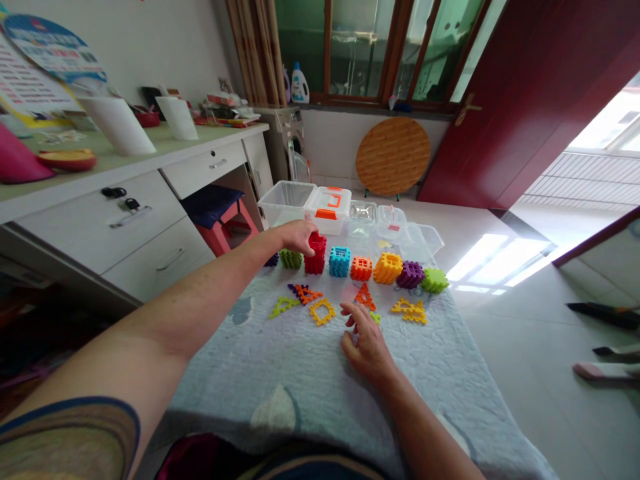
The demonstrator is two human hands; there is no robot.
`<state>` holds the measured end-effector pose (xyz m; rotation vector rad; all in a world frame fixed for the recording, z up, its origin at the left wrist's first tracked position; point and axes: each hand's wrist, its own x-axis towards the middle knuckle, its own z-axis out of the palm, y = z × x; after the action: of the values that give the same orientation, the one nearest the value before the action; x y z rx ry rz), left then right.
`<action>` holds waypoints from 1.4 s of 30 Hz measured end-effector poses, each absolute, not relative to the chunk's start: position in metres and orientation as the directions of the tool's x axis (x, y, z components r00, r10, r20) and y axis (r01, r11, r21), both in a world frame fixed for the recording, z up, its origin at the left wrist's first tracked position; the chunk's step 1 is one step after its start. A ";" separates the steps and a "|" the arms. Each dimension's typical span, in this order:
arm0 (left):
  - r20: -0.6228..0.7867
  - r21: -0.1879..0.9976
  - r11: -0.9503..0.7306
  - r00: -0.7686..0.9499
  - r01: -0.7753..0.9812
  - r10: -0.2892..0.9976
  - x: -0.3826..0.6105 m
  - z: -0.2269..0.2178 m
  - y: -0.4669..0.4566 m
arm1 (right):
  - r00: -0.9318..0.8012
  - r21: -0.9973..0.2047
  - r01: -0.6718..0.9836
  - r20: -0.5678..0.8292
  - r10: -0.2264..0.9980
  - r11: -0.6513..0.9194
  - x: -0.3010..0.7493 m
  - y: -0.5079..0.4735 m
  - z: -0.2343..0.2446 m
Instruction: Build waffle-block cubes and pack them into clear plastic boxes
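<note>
Well, our bench (480, 393) ends on the right beside pale tiled floor (493, 297), so there is room along that side. On the left, a white cabinet (57, 227) and a stool (213, 205) stand nearer, while clear boxes (327, 220) line the far edge. Between our right hand (367, 343) and the near edge, only the wrinkled blue-grey cloth (310, 363) shows. The cloth covers the bench; beyond, a round wooden tabletop (393, 157) leans below the window (363, 50), with a red door (493, 120) at the far right.

We count eight toothed stacks in one row: dark blue, green, red, light blue, orange, yellow, purple and lime. The red stack (315, 260) is third from the left; our left hand (299, 238) has its fingers closed about the top. Our right hand hangs half-curled with nothing visible in its fingers, just beside an orange triangle (365, 298) and partly covering a lime piece (375, 319). Near the row lie at least seven flat pieces (322, 303), some overlapping; there are at least four boxes.
</note>
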<state>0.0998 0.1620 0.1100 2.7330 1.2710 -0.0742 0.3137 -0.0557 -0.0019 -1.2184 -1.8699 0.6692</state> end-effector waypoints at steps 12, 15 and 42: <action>0.224 0.088 -0.651 0.622 0.754 0.751 0.092 0.109 0.124 | -0.149 -0.761 0.503 0.392 0.908 0.411 0.315 -0.052 -0.001; 0.361 0.146 -0.672 0.594 0.726 0.719 0.091 0.096 0.076 | -0.106 -0.752 0.521 0.411 0.905 0.403 0.315 -0.051 -0.001; 0.333 0.391 -0.612 0.514 0.688 0.790 0.106 0.012 0.005 | -0.313 -0.665 0.544 0.406 0.859 0.512 0.309 -0.055 -0.002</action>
<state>0.1059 0.0048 0.0124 2.5462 1.2607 0.7216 0.3086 -0.0546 -0.0020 -1.1444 -2.0009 0.5322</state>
